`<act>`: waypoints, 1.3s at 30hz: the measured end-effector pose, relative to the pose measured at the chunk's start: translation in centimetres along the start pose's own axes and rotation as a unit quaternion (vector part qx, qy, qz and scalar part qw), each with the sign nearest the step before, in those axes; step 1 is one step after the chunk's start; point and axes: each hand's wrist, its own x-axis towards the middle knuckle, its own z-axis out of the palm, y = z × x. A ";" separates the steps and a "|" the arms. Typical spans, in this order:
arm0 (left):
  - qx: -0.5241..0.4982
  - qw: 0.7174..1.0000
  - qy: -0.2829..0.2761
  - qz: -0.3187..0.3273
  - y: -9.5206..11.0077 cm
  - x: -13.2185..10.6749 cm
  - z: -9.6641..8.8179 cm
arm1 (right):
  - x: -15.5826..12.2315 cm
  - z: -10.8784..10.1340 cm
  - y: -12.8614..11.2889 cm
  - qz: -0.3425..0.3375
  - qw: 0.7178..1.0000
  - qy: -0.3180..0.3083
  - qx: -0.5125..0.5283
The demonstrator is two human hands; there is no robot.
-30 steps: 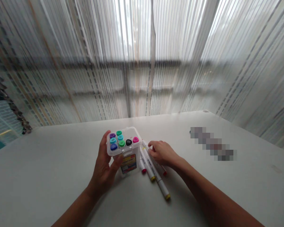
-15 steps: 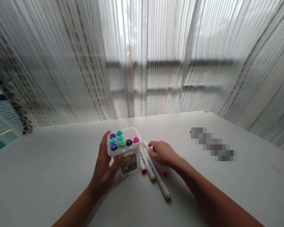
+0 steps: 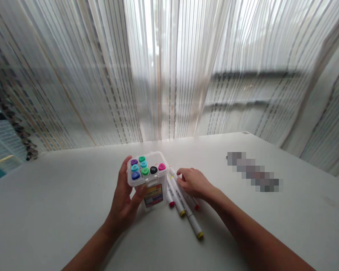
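A clear plastic marker box (image 3: 151, 188) stands on the white table (image 3: 59, 210), with several coloured marker caps showing at its top. My left hand (image 3: 124, 199) is wrapped around the box's left side, thumb on the front. Several white markers (image 3: 183, 210) lie on the table just right of the box. My right hand (image 3: 194, 183) rests over those markers, its fingers curled down onto them; whether it grips one is hidden.
Sheer striped curtains (image 3: 169, 75) hang behind the table's far edge. A blurred-out patch (image 3: 252, 172) lies on the table to the right. The table's far right corner (image 3: 245, 133) is in view.
The hands and the box have stayed in place. Only the curtains have shifted and swayed behind the table.
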 end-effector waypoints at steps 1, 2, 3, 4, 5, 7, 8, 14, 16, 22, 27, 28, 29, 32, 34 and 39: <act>0.000 1.000 0.000 -0.001 0.0 0.0 0.0 | 0.0 0.0 0.0 0.000 1.000 -0.001 -0.001; -0.001 1.000 -0.001 -0.003 0.0 0.0 0.0 | 0.0 0.0 0.0 0.000 1.000 -0.002 -0.001; -0.001 1.000 -0.004 -0.007 0.0 0.0 0.0 | 0.0 0.0 0.0 0.000 1.000 -0.001 -0.001; -0.002 1.000 -0.007 -0.010 0.0 0.0 -0.1 | 0.0 0.0 -0.1 0.000 1.000 -0.001 0.000; -0.002 1.000 -0.011 -0.011 0.0 0.0 -0.1 | 0.0 0.0 -0.1 0.000 1.000 0.001 0.000; -0.001 1.000 -0.017 -0.007 0.1 0.0 -0.2 | 0.0 0.0 -0.1 0.001 1.000 0.003 0.001; 0.000 1.000 -0.018 -0.005 0.1 0.0 -0.2 | 0.1 0.0 -0.1 0.001 1.000 0.003 0.001; 0.005 1.000 -0.011 0.008 -0.1 0.0 -0.2 | 0.1 0.1 0.0 -0.002 1.000 0.005 0.001; 0.008 1.000 -0.003 0.012 -0.1 0.0 -0.2 | 0.1 0.0 0.0 -0.003 1.000 0.002 -0.002; 0.004 1.000 0.003 0.006 -0.1 0.0 -0.1 | 0.1 0.0 -0.1 0.000 1.000 -0.004 0.000; 0.012 1.000 -0.002 0.009 -0.1 0.0 -0.2 | 0.1 0.0 0.0 -0.003 1.000 -0.001 0.000; 0.012 1.000 -0.001 0.009 -0.1 0.0 -0.2 | 0.1 0.1 0.0 -0.003 1.000 0.000 -0.001; 0.011 1.000 -0.001 0.008 -0.1 0.0 -0.2 | 0.1 0.1 0.0 -0.003 1.000 0.000 -0.002; 0.009 1.000 -0.009 0.006 -0.1 0.0 -0.3 | 0.1 0.1 0.0 -0.003 1.000 0.002 -0.004; 0.015 1.000 -0.014 0.007 -0.1 0.0 -0.3 | 0.1 0.1 0.0 -0.003 1.000 0.001 -0.004; 0.022 1.000 -0.007 0.003 0.0 0.0 -0.3 | 0.1 0.0 -0.1 -0.003 1.000 0.001 -0.002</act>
